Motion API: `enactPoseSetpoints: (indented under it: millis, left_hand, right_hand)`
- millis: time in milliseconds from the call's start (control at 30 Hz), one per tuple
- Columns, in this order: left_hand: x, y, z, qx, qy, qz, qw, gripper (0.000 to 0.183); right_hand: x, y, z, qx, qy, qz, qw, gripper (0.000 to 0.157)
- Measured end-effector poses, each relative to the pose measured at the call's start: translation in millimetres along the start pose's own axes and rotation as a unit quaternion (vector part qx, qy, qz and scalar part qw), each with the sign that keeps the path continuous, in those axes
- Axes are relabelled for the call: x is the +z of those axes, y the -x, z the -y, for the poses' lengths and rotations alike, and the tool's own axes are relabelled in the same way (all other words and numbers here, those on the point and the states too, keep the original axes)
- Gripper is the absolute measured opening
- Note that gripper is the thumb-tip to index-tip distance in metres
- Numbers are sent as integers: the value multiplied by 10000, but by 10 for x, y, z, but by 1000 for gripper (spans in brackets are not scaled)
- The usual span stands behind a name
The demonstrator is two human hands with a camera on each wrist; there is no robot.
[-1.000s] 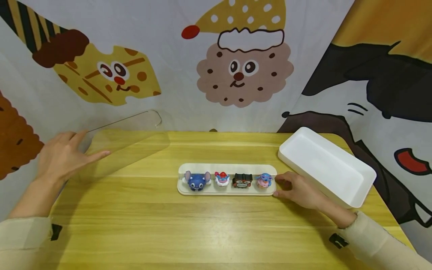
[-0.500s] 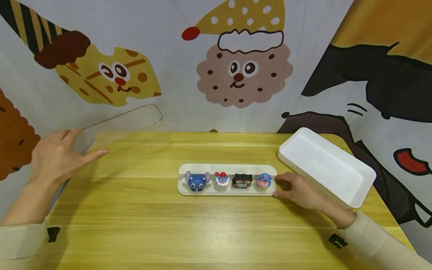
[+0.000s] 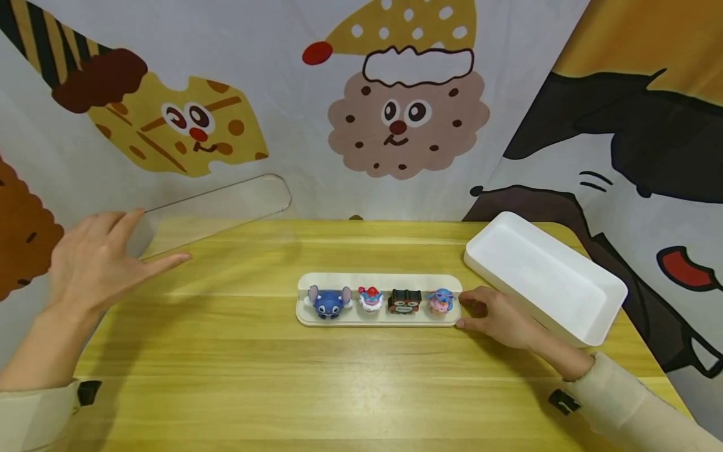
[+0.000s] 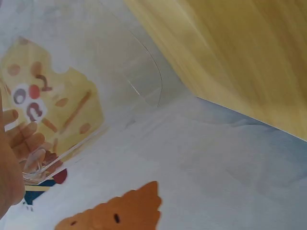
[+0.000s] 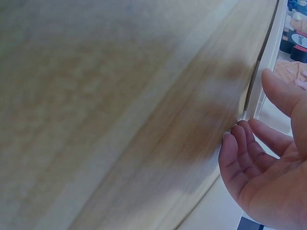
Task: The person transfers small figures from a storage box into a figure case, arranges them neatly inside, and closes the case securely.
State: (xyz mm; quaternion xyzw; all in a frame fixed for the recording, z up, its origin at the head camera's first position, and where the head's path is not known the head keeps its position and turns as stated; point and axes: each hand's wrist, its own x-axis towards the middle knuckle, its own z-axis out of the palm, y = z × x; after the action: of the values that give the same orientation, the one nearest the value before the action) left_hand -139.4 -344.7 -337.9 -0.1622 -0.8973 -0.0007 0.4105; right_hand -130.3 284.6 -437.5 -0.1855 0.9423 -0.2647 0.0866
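My left hand (image 3: 93, 260) holds a long clear plastic cover (image 3: 226, 206) by its left end, thumb below and fingers above. The cover is raised and tilted over the table's back left. In the left wrist view, part of the hand shows through the clear plastic (image 4: 112, 76). My right hand (image 3: 503, 319) grips the right end of a narrow white tray (image 3: 378, 322) with thumb and fingertips. A row of small figures stands on it: a blue big-eared one (image 3: 329, 305), a red-topped white one (image 3: 370, 301), a black one (image 3: 404, 302) and a pink-and-blue one (image 3: 441, 303).
Angled behind my right hand lies a white rectangular box (image 3: 542, 273) with a hollow inside. The wooden table (image 3: 316, 389) ends at the back against a white cloth (image 3: 294, 113) printed with cartoon food.
The clear cover has swung up, turned its broad side more toward me, and shifted slightly right at its far end. The right hand, tray and figures have stayed put.
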Motion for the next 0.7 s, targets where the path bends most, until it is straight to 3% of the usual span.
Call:
enactPoseSetpoints:
  millis: [400, 700]
  left_hand:
    - [-171, -222, -290, 240, 70, -9, 9997, 109]
    - [-222, -362, -475, 365, 456, -175, 9981, 108]
  right_hand:
    - [7, -11, 0, -65, -11, -28, 10000, 55]
    - [3, 0, 0, -48, -20, 4, 10000, 58]
